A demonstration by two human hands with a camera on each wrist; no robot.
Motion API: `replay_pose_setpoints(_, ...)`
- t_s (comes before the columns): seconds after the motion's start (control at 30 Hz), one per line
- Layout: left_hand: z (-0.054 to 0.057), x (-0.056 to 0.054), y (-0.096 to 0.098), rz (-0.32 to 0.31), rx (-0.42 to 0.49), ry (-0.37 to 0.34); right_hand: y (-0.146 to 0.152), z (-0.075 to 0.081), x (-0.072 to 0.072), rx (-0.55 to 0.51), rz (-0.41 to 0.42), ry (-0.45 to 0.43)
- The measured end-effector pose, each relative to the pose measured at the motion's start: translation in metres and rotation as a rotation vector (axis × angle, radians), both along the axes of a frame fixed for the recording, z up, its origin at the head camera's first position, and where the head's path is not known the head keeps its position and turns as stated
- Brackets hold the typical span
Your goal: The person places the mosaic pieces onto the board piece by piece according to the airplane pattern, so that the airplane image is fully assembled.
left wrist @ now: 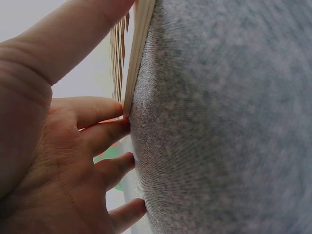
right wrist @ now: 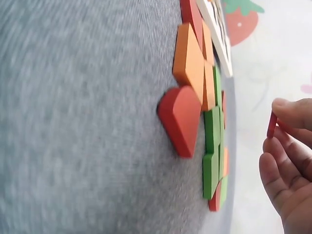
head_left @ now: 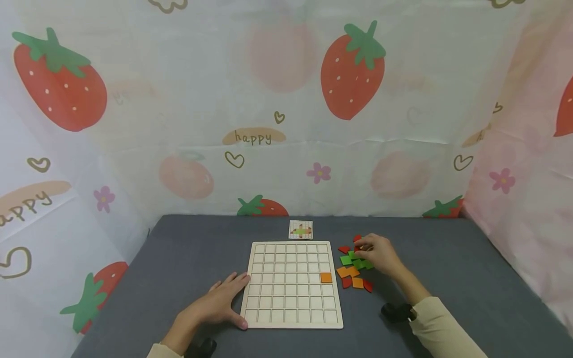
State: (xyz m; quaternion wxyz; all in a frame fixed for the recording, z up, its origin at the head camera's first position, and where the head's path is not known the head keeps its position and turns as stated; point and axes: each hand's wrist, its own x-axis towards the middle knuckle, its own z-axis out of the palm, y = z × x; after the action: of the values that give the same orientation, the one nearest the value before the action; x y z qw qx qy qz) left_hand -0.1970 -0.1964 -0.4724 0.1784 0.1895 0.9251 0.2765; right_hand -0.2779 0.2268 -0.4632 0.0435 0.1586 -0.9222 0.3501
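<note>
A light wooden grid board lies flat on the table. My left hand is spread along its left side, fingers extended, with the thumb at the near corner. In the left wrist view the thumb and fingertips touch the board's edge. One orange square tile sits in a cell near the board's right side. Above the loose pieces, my right hand pinches a small red piece between thumb and fingers. Below it lie green tiles, orange tiles and red rounded pieces.
A small card with a coloured grid picture lies behind the board. The dark grey table meets a strawberry-print cloth at its back edge. Cloth also hangs on both sides.
</note>
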Motion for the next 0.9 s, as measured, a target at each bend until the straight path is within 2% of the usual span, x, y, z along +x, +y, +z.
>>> replay_pose_setpoints(0.43, 0.0, 0.001, 0.002, 0.019, -0.013, -0.001, -0.017, -0.002, 0.001, -0.011, 0.066, 0.03)
replay_pose_setpoints(0.9, 0.002, 0.002, 0.003, 0.025, -0.018, -0.015, -0.038, -0.004, 0.001, -0.043, 0.12, -0.033)
